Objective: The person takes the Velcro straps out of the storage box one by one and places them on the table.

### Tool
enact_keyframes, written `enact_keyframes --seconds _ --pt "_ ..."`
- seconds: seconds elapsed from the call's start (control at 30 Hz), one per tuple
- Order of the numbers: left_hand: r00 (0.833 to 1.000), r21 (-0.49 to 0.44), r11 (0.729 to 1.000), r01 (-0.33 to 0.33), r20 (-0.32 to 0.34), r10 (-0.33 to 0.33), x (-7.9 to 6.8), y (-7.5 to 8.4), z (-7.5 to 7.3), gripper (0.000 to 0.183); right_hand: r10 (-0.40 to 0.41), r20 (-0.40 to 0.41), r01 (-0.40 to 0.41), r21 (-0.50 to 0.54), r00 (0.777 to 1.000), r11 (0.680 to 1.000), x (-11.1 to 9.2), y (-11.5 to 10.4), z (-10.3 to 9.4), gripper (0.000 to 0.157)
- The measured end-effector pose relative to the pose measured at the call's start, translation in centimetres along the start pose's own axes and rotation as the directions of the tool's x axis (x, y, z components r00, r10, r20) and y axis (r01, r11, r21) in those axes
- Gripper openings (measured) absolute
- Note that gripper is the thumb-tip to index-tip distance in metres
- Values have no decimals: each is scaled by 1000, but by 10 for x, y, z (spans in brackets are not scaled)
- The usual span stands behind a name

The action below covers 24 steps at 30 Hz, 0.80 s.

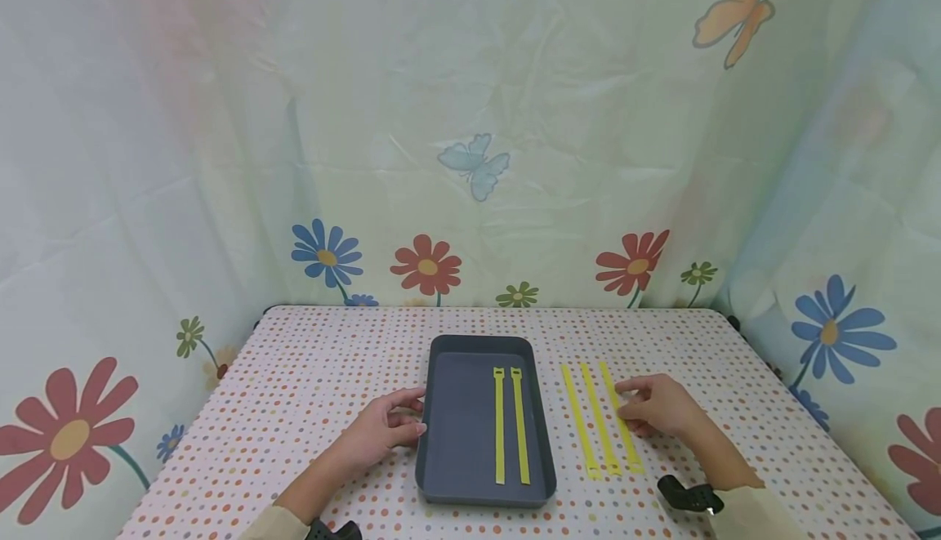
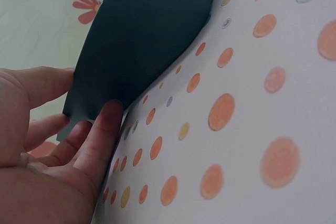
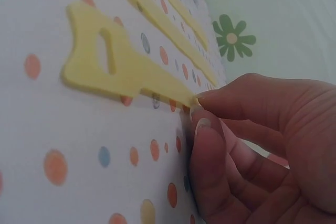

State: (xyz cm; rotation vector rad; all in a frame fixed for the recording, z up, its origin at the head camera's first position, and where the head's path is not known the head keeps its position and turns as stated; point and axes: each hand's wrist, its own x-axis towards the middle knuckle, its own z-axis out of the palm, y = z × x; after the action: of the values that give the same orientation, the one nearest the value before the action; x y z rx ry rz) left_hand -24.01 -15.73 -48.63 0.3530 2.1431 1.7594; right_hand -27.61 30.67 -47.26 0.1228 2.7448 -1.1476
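A dark grey tray point(image 1: 459, 426) lies on the dotted tabletop. Two yellow cable straps point(image 1: 500, 434) with slotted heads lie side by side in its right half, heads at the far end. My left hand point(image 1: 371, 432) touches the tray's left wall with its fingertips, fingers loosely bent, as the left wrist view also shows. Right of the tray, three more yellow straps lie on the table, heads toward me. At the rightmost strap point(image 3: 157, 80), my right hand point(image 1: 662, 405) pinches the edge between thumb and forefinger; the strap still lies along the table.
The other two loose straps point(image 1: 579, 421) lie roughly parallel between the tray and the right hand. A white tablecloth point(image 1: 353, 360) with coloured dots covers the table. Behind and at both sides hangs a curtain point(image 1: 573, 115) printed with flowers and butterflies.
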Motion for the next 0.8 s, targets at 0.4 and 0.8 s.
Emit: enact_keyframes --seconds 0.4,0.8 --pt "1000 -24 1000 -16 13 16 0 0 0 67 -57 -23 56 -68 998 996 -1 -6 -1 49" --pt "1000 -13 1000 -4 12 4 1 -1 0 67 -169 -43 166 -61 985 984 -8 -26 4 39"
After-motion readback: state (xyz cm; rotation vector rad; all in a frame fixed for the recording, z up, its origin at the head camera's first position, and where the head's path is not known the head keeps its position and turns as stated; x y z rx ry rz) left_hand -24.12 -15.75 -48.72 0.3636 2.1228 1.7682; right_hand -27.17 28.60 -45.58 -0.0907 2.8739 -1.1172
